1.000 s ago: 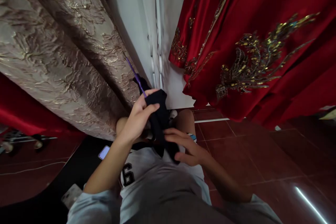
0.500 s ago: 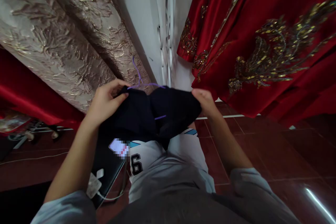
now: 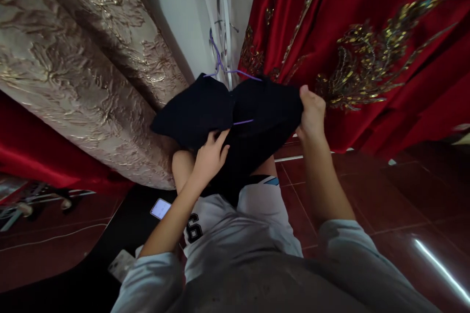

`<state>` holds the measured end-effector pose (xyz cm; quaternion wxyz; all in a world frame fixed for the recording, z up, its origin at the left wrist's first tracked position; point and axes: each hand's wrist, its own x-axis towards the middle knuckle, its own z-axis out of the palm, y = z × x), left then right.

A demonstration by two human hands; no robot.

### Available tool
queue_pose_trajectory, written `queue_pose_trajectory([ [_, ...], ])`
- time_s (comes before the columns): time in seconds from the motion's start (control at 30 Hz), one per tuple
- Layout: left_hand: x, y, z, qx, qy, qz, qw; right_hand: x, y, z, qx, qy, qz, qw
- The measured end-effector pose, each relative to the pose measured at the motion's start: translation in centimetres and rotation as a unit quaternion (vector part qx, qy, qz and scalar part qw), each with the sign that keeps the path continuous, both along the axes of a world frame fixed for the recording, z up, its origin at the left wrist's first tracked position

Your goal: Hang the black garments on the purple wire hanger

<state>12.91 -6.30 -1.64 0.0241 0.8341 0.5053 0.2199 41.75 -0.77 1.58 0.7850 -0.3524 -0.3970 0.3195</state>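
A dark navy garment (image 3: 194, 112) hangs over my knees on a purple hanger (image 3: 220, 61), whose hook points away from me. Through the garment's front opening a short stretch of the hanger's lower bar shows. My right hand (image 3: 312, 112) is closed on the garment's right shoulder edge and holds it out to the side. At the lower part of the front opening, my left hand (image 3: 212, 156) touches the cloth, its index finger stretched out and its thumb apart. The garment's left shoulder droops free of any hand.
Beige embossed fabric (image 3: 91, 58) drapes on the left, red sequined cloth (image 3: 367, 73) on the right, with a white door (image 3: 176, 5) between. A lit phone (image 3: 160, 208) and a white charger (image 3: 121, 265) lie on a black seat (image 3: 91, 254) by my left side.
My left hand has let go of the garment's left shoulder and moved down and right to the front opening. My right hand has raised its side, and the hanger sits farther forward and right.
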Motion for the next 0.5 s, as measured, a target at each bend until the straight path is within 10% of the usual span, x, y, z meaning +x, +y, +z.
queue_pose_trajectory([
  [0.17,1.1,0.3,-3.7,0.048,-0.256,0.035,0.965,-0.7,-0.3,-2.5,-0.009,-0.004,-0.069,0.998],
  [0.37,3.4,-2.0,-5.5,0.020,-0.575,0.039,0.817,-7.1,-8.0,-7.3,-0.019,-0.029,-0.330,0.943],
  [0.5,4.3,-3.8,-4.8,0.011,-0.616,0.030,0.787,-11.4,-10.1,-11.1,-0.175,-0.178,0.102,0.963],
])
